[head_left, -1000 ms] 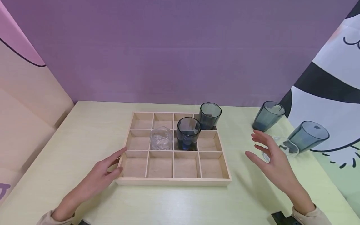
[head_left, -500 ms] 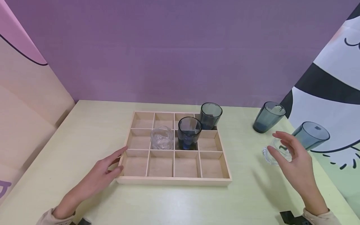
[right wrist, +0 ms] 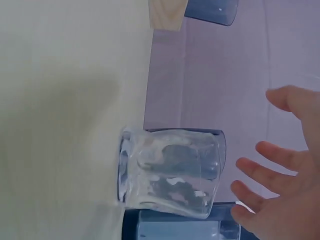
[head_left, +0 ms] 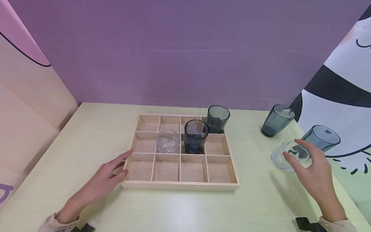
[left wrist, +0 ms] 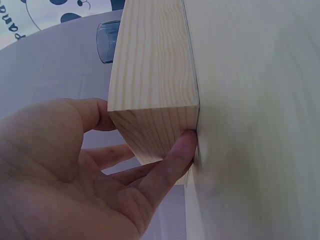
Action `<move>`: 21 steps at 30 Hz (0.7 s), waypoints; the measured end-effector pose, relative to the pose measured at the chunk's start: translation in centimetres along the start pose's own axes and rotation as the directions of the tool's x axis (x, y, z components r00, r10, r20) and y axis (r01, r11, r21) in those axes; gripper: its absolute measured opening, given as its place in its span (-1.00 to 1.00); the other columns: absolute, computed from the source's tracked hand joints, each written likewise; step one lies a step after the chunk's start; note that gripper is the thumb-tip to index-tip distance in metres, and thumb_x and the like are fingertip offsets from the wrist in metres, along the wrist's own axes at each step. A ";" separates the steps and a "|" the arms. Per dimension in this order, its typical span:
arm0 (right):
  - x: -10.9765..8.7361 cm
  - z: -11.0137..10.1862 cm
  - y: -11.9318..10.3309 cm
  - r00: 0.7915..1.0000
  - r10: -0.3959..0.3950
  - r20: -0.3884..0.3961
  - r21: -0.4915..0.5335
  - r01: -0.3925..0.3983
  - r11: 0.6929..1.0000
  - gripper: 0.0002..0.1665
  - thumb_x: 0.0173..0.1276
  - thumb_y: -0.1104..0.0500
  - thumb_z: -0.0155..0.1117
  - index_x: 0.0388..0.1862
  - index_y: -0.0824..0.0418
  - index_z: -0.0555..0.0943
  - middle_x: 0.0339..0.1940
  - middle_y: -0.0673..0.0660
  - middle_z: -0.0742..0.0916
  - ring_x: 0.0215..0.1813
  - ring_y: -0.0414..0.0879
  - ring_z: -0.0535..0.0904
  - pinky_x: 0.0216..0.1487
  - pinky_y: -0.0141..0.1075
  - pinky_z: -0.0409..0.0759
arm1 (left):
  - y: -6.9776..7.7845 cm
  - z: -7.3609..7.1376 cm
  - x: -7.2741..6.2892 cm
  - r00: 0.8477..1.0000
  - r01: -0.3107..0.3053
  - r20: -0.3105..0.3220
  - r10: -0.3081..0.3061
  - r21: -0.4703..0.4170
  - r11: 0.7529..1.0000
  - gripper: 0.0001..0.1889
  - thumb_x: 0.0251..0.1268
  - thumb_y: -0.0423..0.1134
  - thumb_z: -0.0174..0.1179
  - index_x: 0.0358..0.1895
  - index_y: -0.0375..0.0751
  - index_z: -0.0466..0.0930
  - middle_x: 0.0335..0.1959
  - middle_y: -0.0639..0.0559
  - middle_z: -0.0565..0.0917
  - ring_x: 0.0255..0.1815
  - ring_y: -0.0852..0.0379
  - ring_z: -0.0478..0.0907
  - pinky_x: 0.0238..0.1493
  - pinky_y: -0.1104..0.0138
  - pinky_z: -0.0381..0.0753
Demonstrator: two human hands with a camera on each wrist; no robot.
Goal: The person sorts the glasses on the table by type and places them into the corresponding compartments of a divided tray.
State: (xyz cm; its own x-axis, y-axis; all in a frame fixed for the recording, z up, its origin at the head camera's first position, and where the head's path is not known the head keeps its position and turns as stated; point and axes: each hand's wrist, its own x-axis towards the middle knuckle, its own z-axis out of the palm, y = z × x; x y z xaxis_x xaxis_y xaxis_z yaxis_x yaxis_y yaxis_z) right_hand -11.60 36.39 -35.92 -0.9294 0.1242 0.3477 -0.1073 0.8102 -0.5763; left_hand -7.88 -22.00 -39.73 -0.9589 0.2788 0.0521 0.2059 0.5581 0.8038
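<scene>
Wooden tray (head_left: 178, 186) on pale surface (head_left: 162, 209); in contact with its left side, left hand (head_left: 101, 180), fingers apart; just beside upright clear glass (right wrist: 175, 170) at right, right hand (head_left: 316, 174), fingers apart; farther back, another clear glass (head_left: 168, 141) and two dark glasses (head_left: 195, 137) in tray, two blue-tinted glasses (head_left: 276, 121) beyond right hand

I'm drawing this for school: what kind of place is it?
Probably a decorated room, perhaps a playroom: there's a big cartoon picture on the right, a purple wall behind, and a pale table with a divided wooden tray.
</scene>
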 end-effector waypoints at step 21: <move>0.5 1.0 4.0 0.985 0.071 0.160 0.078 -0.085 0.993 0.11 0.44 0.03 0.27 0.63 0.29 -0.23 0.54 0.51 0.08 0.44 0.49 0.10 0.41 0.20 0.16 | -0.1 0.0 0.0 1.000 0.005 0.011 -0.005 -0.016 1.000 -0.38 0.51 -0.29 0.05 0.57 -0.01 0.15 0.45 -0.28 0.32 0.26 -0.16 0.44 -0.45 0.34 0.50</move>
State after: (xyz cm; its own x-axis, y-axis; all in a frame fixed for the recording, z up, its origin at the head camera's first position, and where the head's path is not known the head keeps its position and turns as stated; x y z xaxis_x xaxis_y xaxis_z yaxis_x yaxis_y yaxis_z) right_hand -12.82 39.09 -38.84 -0.9791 0.0887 0.1830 -0.0554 0.7495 -0.6597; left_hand -7.92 -22.08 -39.83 -0.9577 0.2847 0.0416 0.1978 0.5466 0.8137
